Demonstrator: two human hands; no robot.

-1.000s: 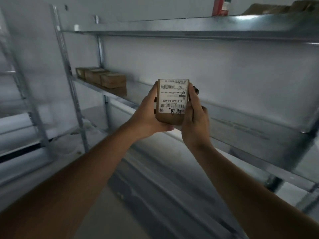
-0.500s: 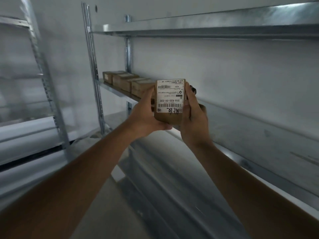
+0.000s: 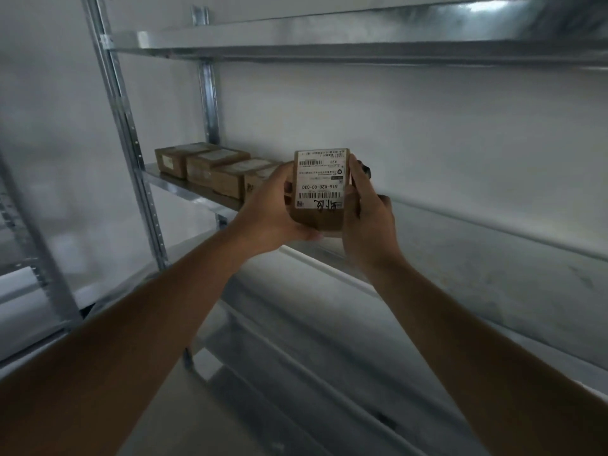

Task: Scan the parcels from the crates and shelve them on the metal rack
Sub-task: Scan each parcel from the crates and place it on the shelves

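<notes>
I hold a small brown cardboard parcel [image 3: 320, 182] with a white barcode label, its label facing me upside down, just in front of the middle shelf [image 3: 493, 258] of the metal rack. My left hand [image 3: 273, 212] grips its left side and bottom. On the right side, my right hand [image 3: 368, 212] grips it, and a dark object shows behind those fingers. To the left, a row of several similar brown parcels [image 3: 210, 169] lies along the same shelf, the nearest partly hidden by my left hand.
An upper shelf [image 3: 329, 44] runs overhead. Perforated metal uprights [image 3: 128, 143] stand at the left. A lower shelf [image 3: 296, 373] runs below my arms. Another rack's frame [image 3: 26, 225] is at the far left. A pale wall backs the rack.
My view and both hands have shifted left along the rack. The row of shelved parcels is now close beside the parcel I hold. My grip is unchanged.
</notes>
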